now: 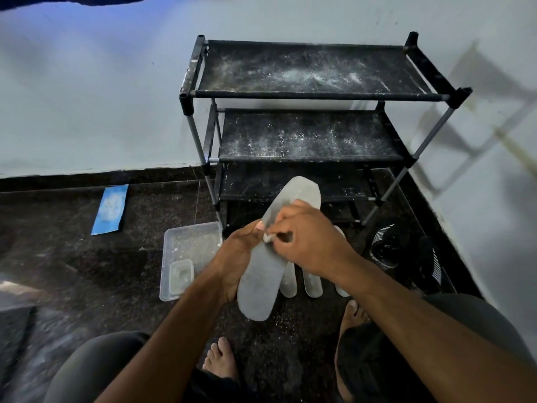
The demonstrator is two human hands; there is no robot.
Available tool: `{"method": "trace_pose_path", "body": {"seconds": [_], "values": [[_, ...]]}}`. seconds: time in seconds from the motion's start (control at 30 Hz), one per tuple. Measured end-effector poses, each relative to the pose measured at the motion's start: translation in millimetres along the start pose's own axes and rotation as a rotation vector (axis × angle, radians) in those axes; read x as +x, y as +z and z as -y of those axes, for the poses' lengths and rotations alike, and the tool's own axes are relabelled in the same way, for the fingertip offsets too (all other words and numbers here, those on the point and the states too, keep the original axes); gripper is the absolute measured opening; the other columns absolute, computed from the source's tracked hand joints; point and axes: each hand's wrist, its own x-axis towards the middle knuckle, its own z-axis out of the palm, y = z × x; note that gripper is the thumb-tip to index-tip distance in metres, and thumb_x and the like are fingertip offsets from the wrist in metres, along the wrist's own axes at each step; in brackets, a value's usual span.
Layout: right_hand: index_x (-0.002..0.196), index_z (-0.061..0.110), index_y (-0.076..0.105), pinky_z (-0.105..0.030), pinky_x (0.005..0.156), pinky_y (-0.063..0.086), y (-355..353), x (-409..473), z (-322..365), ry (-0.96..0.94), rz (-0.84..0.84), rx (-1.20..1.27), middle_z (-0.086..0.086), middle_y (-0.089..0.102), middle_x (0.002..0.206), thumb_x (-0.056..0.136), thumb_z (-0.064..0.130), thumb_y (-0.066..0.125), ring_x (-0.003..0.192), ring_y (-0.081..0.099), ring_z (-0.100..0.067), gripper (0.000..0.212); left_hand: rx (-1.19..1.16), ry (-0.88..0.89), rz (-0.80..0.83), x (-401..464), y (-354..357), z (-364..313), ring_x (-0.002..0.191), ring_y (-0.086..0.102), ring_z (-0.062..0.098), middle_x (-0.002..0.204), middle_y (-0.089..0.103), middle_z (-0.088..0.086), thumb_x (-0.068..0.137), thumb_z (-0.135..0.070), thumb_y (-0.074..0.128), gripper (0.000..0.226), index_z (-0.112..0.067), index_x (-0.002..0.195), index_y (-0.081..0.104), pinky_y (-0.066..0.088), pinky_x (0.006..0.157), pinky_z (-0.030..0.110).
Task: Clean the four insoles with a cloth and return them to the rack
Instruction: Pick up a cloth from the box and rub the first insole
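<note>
A grey insole (pixel 263 276) is held up in front of the black shoe rack (pixel 316 96), toe end pointing away. My left hand (pixel 236 257) grips its left edge from below. My right hand (pixel 308 242) presses a small white cloth (pixel 268 237) against its middle. Three more grey insoles lie on the dark floor under my hands: one (pixel 289 280), another (pixel 312 283) and a third (pixel 341 290), partly hidden by my right wrist. The rack's shelves are dusted with white powder.
A clear plastic tray (pixel 190 242) with a small tub (pixel 181 276) inside sits on the floor to the left. A blue packet (pixel 110 209) lies near the wall. Black shoes (pixel 406 254) stand at the right of the rack. My bare feet (pixel 220 359) are below.
</note>
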Motion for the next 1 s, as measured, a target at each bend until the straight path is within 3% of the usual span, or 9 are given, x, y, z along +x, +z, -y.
{"method": "trace_pose_path", "body": {"seconds": [0.07, 0.23, 0.4, 0.5, 0.6, 0.7, 0.8, 0.93, 1.0], "values": [[0.101, 0.024, 0.077, -0.022, 0.076, 0.041, -8.5, 0.4, -0.6, 0.0, 0.017, 0.077, 0.012, 0.06, 0.087, 0.086, 0.028, 0.067, 0.088, 0.043, -0.002, 0.018, 0.026, -0.003, -0.027, -1.9, -0.6, -2.6, 0.076, 0.07, 0.017, 0.093, 0.074, 0.008, 0.107, -0.029, 0.043, 0.032, -0.012, 0.109, 0.07, 0.059, 0.066, 0.03], [0.108, 0.022, 0.074, -0.01, 0.071, 0.031, -21.0, 6.4, -18.7, 0.135, -0.266, -0.085, 0.016, 0.054, 0.089, 0.09, 0.024, 0.065, 0.086, 0.04, -0.004, 0.021, 0.08, -0.008, 0.011, -3.6, -4.3, -5.3, 0.085, 0.071, 0.021, 0.102, 0.073, 0.011, 0.108, -0.029, 0.043, 0.031, -0.015, 0.118, 0.069, 0.059, 0.071, 0.034], [0.1, 0.026, 0.077, -0.023, 0.076, 0.039, -10.7, -3.7, -3.3, -0.04, 0.115, 0.03, 0.013, 0.059, 0.088, 0.087, 0.031, 0.066, 0.089, 0.042, -0.002, 0.017, 0.023, -0.027, 0.048, 1.3, -1.7, -1.8, 0.085, 0.066, 0.024, 0.106, 0.066, 0.019, 0.107, -0.026, 0.046, 0.038, 0.003, 0.126, 0.06, 0.058, 0.069, 0.035], [0.103, 0.023, 0.076, -0.03, 0.085, 0.045, -25.9, -1.6, -13.0, 0.039, -0.028, 0.024, 0.009, 0.063, 0.092, 0.087, 0.027, 0.069, 0.092, 0.05, -0.006, 0.018, 0.018, -0.013, 0.036, 1.2, -6.5, -3.1, 0.09, 0.07, 0.025, 0.112, 0.069, 0.02, 0.109, -0.024, 0.044, 0.033, -0.006, 0.125, 0.066, 0.058, 0.071, 0.034], [0.109, 0.018, 0.074, -0.027, 0.081, 0.045, -31.3, 0.5, -23.4, 0.162, -0.209, -0.127, 0.005, 0.06, 0.093, 0.092, 0.024, 0.064, 0.092, 0.049, -0.01, 0.021, 0.011, -0.002, 0.027, 1.2, -10.2, -2.4, 0.093, 0.071, 0.026, 0.115, 0.071, 0.018, 0.108, -0.025, 0.044, 0.033, -0.012, 0.129, 0.066, 0.059, 0.072, 0.035], [0.107, 0.019, 0.074, -0.028, 0.083, 0.047, -13.1, -1.8, -11.8, 0.09, -0.055, -0.142, 0.006, 0.056, 0.093, 0.096, 0.03, 0.056, 0.091, 0.047, -0.008, 0.024, -0.04, 0.018, 0.038, 1.8, -8.3, -1.4, 0.09, 0.071, 0.025, 0.111, 0.072, 0.017, 0.108, -0.023, 0.044, 0.033, -0.007, 0.128, 0.065, 0.06, 0.07, 0.035], [0.105, 0.024, 0.076, -0.031, 0.08, 0.049, -8.4, -4.6, -3.1, 0.013, 0.011, 0.052, 0.01, 0.06, 0.089, 0.089, 0.029, 0.065, 0.089, 0.051, -0.004, 0.02, -0.083, 0.032, 0.013, 4.0, -7.5, -0.5, 0.082, 0.072, 0.024, 0.104, 0.071, 0.017, 0.107, -0.021, 0.045, 0.03, -0.004, 0.122, 0.065, 0.06, 0.064, 0.033], [0.111, 0.019, 0.073, -0.015, 0.076, 0.041, -23.9, 1.6, -17.4, 0.151, -0.27, -0.013, 0.009, 0.06, 0.092, 0.09, 0.025, 0.066, 0.089, 0.048, -0.004, 0.023, -0.145, 0.053, 0.007, 4.7, -11.2, 0.2, 0.087, 0.073, 0.026, 0.11, 0.073, 0.018, 0.106, -0.019, 0.047, 0.029, -0.01, 0.119, 0.071, 0.062, 0.067, 0.034], [0.111, 0.019, 0.073, -0.013, 0.075, 0.037, -22.3, 1.6, -17.1, 0.176, -0.301, -0.035, 0.01, 0.059, 0.092, 0.091, 0.025, 0.065, 0.089, 0.047, -0.005, 0.022, -0.205, 0.029, 0.021, 5.7, -11.5, 0.4, 0.086, 0.073, 0.027, 0.11, 0.072, 0.019, 0.106, -0.018, 0.047, 0.03, -0.007, 0.121, 0.07, 0.062, 0.067, 0.036]]}}
